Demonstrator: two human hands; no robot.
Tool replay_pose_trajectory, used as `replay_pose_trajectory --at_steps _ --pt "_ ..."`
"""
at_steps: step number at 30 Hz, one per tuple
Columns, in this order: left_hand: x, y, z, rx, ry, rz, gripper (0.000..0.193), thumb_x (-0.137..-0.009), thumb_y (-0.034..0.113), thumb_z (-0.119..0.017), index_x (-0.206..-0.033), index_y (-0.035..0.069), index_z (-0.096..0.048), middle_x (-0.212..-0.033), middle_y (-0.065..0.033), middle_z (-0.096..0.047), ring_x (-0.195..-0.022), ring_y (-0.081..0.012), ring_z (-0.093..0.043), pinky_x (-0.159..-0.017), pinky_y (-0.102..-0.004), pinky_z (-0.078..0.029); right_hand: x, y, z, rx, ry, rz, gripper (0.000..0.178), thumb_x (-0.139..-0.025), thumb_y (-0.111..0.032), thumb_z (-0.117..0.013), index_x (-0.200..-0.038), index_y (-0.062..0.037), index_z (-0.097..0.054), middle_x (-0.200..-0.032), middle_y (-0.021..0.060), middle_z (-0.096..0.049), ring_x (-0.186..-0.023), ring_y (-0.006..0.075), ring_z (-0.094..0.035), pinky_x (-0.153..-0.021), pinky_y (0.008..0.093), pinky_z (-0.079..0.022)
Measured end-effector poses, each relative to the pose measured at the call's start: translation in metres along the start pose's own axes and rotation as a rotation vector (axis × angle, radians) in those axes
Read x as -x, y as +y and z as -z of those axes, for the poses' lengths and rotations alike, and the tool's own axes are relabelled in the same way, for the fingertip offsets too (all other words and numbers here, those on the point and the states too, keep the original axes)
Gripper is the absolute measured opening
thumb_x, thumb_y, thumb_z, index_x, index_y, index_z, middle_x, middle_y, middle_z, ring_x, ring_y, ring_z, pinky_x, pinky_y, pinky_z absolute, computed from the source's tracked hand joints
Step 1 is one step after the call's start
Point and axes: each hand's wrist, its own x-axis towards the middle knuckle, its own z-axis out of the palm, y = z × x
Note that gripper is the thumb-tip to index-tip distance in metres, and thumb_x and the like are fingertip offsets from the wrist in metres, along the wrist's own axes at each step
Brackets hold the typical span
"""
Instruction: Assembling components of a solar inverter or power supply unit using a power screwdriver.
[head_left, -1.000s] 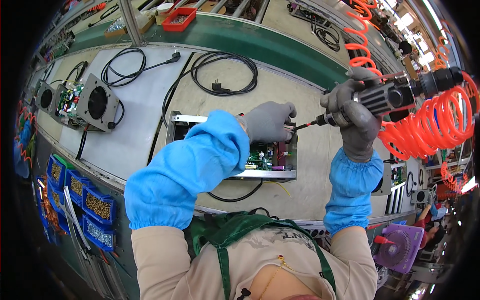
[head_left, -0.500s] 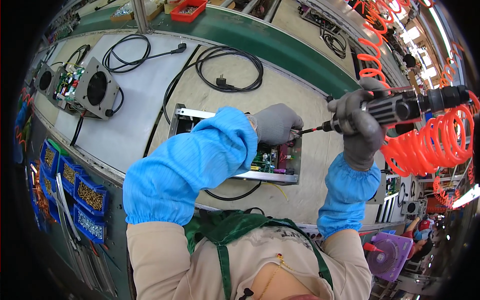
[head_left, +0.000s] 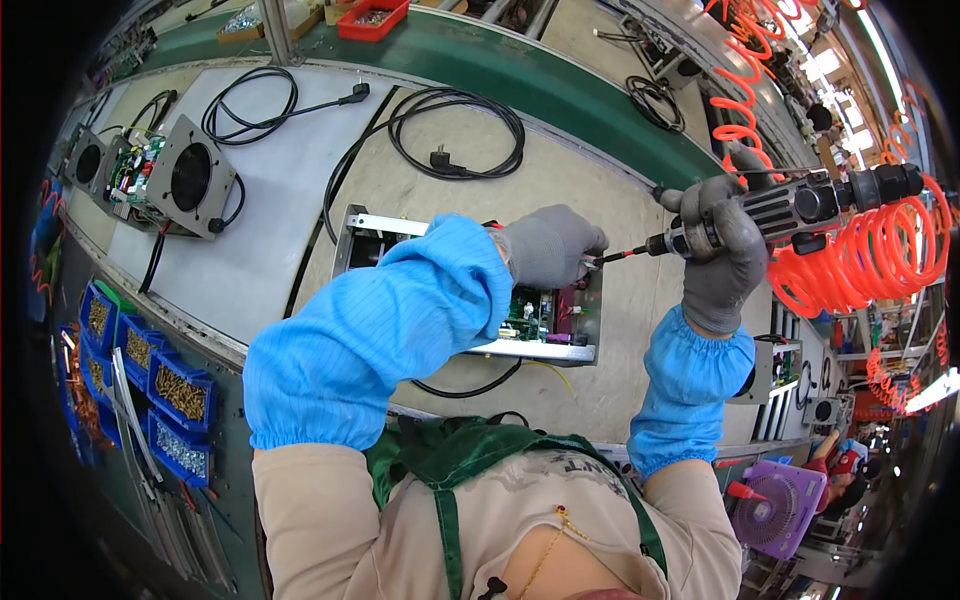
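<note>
My right hand (head_left: pixel 718 250), in a grey glove, is wrapped round a black air screwdriver (head_left: pixel 790 210). Its thin bit (head_left: pixel 622 255) points left and meets the fingertips of my left hand (head_left: pixel 553 245), also grey-gloved. Those fingers are closed in a pinch at the bit's tip; whatever small piece they hold is hidden. Below that hand lies an open metal chassis (head_left: pixel 540 350) with green circuit boards (head_left: pixel 530 318) inside. My left forearm, in a blue sleeve, covers much of the chassis. An orange coiled hose (head_left: pixel 860 270) runs from the screwdriver.
A coiled black power cord (head_left: pixel 460 175) lies behind the chassis. Further left stands another unit with a fan (head_left: pixel 190 180). Blue bins (head_left: pixel 182 390) of screws sit at the lower left. A red tray (head_left: pixel 372 18) stands beyond the green belt (head_left: pixel 560 85). A purple fan (head_left: pixel 780 508) stands lower right.
The screwdriver's rear end has dipped slightly, and my right hand has shifted a little with it. My left hand stays at the bit's tip. A cable on the far line has moved left.
</note>
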Motion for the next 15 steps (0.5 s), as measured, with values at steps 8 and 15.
replay_pose_trajectory --at_steps 8,15 --pt "-0.004 -0.007 0.003 0.116 0.066 0.038 0.023 -0.078 0.020 -0.067 -0.091 0.001 -0.064 -0.081 -0.0174 -0.065 -0.078 -0.0325 -0.064 -0.072 -0.0379 -0.050 -0.012 0.003 -0.001 0.032 -0.102 -0.009 0.047 -0.075 -0.007 -0.054 -0.120 0.0034 -0.048 -0.065 0.0055 -0.052 -0.052 0.0112 -0.049 -0.082 0.0439 -0.052" --pt "0.010 -0.008 0.001 0.004 0.105 0.140 0.028 -0.076 0.032 -0.067 -0.082 0.004 -0.070 -0.082 -0.0184 -0.066 -0.082 -0.0357 -0.064 -0.075 -0.0439 -0.050 -0.007 0.019 0.019 0.061 -0.194 -0.183 0.045 -0.080 -0.026 -0.058 -0.115 0.0021 -0.053 -0.072 0.0052 -0.049 -0.072 0.0199 -0.055 -0.088 0.0485 -0.048"
